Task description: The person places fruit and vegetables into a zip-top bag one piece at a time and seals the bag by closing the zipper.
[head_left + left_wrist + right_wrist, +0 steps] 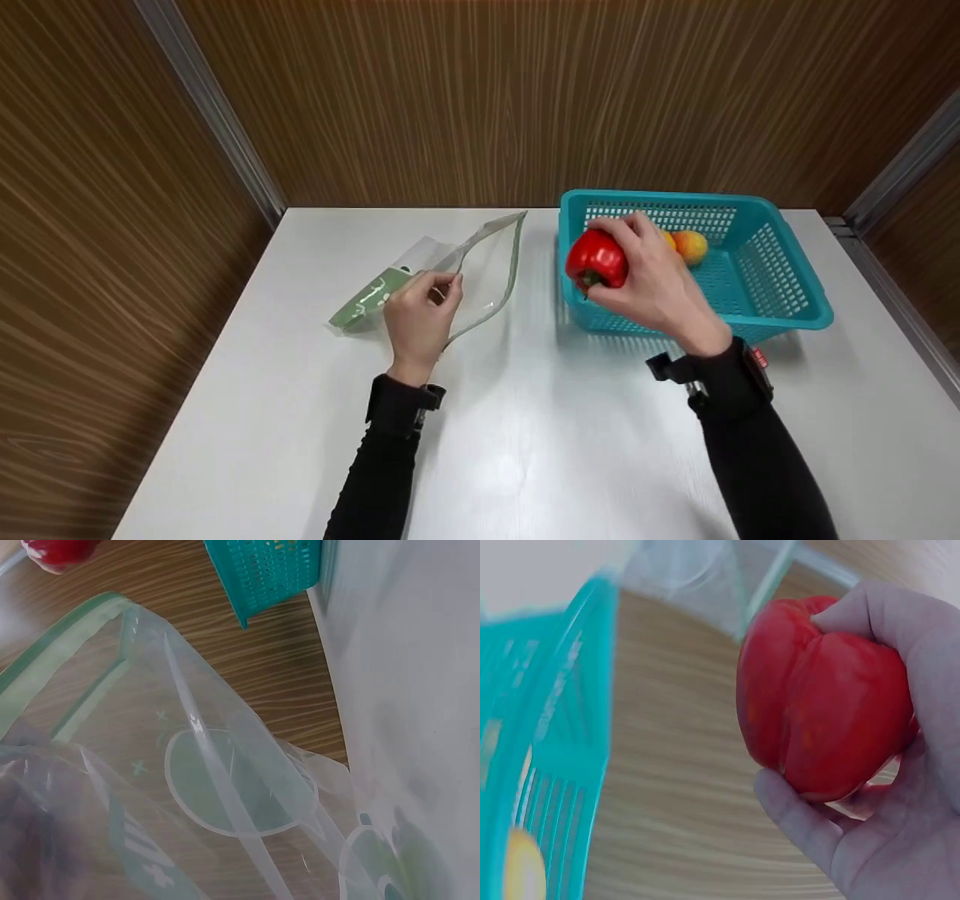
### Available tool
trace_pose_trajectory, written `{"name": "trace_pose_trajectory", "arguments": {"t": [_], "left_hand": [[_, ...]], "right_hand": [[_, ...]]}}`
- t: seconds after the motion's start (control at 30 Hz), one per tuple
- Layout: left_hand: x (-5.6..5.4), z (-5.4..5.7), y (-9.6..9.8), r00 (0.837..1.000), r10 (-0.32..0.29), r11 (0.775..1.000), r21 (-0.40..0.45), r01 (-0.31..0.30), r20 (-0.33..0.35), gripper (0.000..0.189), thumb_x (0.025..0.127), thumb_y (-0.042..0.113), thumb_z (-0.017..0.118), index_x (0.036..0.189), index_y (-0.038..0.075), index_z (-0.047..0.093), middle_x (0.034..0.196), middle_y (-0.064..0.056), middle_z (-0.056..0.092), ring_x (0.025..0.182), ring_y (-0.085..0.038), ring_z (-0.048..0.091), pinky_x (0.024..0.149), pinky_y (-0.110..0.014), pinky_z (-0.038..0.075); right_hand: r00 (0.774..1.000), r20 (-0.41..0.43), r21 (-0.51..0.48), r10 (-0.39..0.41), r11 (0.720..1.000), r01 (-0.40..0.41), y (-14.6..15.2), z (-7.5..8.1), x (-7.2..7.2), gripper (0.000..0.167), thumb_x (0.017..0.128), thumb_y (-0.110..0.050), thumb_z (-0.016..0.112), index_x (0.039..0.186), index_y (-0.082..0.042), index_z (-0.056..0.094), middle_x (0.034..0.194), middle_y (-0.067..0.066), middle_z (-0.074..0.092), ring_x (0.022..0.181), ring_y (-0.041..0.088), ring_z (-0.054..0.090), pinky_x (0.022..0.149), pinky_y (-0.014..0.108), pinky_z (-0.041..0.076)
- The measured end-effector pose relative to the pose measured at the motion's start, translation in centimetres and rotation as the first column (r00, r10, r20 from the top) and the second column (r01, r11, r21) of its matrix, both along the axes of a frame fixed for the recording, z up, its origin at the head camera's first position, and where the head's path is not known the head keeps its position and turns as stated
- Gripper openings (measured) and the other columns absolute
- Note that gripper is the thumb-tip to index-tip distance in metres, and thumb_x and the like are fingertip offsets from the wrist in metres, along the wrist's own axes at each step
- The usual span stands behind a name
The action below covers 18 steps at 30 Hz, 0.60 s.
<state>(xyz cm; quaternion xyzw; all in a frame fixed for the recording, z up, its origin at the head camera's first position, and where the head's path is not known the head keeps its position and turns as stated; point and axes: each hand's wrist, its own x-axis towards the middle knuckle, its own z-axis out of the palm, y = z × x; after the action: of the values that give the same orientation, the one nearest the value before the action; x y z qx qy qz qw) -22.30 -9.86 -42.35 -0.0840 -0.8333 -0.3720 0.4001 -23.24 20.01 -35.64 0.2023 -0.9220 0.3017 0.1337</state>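
My right hand (660,289) grips a red bell pepper (598,260), raised over the left end of a teal basket (817,304). In the right wrist view the thumb lies on top of the pepper (825,701) and the fingers curl beneath it. My left hand (421,315) pinches the rim of a clear zip bag (480,281) with green edging and a green printed base. The bag's mouth gapes toward the right, facing the basket. Through the film in the left wrist view, the bag (240,780) shows pale green printed shapes.
Inside the basket lie yellow-orange fruits (690,246), partly hidden behind the right hand. Basket and bag are on a white table (495,457). Wood-grain panels (480,105) rise at the back and both sides.
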Motion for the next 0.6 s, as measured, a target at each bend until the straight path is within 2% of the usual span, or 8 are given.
{"name": "trace_pose_trajectory", "arguments": {"t": [0.17, 0.3, 0.6], "left_hand": [[0.0, 0.1, 0.0, 1.000, -0.009, 1.000, 0.001, 0.009, 0.002, 0.008, 0.091, 0.013, 0.077, 0.085, 0.007, 0.078, 0.072, -0.004, 0.074, 0.061, -0.018, 0.069, 0.058, -0.032, 0.054], [0.2, 0.2, 0.2, 1.000, -0.019, 1.000, 0.002, 0.019, 0.001, 0.008, 0.092, 0.012, 0.076, 0.086, 0.007, 0.078, 0.072, -0.004, 0.074, 0.061, -0.019, 0.069, 0.059, -0.031, 0.055], [0.9, 0.7, 0.5, 1.000, -0.026, 1.000, -0.005, 0.026, 0.005, 0.007, 0.091, 0.012, 0.077, 0.087, 0.007, 0.079, 0.072, -0.004, 0.074, 0.061, -0.016, 0.069, 0.059, -0.030, 0.054]], "right_hand": [[1.000, -0.020, -0.108, -0.019, 0.994, 0.017, -2.4, -0.8, 1.2, 0.080, 0.074, -0.009, 0.085, 0.147, -0.014, 0.053, 0.139, 0.017, 0.053, 0.133, 0.036, 0.052, 0.099, 0.062, 0.059], [0.999, -0.021, -0.154, -0.028, 0.988, 0.025, -3.8, -1.5, 2.0, 0.077, 0.074, -0.010, 0.084, 0.146, -0.013, 0.055, 0.138, 0.017, 0.053, 0.132, 0.036, 0.053, 0.102, 0.061, 0.057], [0.999, -0.002, -0.150, -0.033, 0.988, 0.033, -5.1, -2.9, 2.4, 0.080, 0.073, -0.012, 0.087, 0.146, -0.015, 0.055, 0.139, 0.016, 0.053, 0.133, 0.037, 0.053, 0.101, 0.058, 0.059]]}}
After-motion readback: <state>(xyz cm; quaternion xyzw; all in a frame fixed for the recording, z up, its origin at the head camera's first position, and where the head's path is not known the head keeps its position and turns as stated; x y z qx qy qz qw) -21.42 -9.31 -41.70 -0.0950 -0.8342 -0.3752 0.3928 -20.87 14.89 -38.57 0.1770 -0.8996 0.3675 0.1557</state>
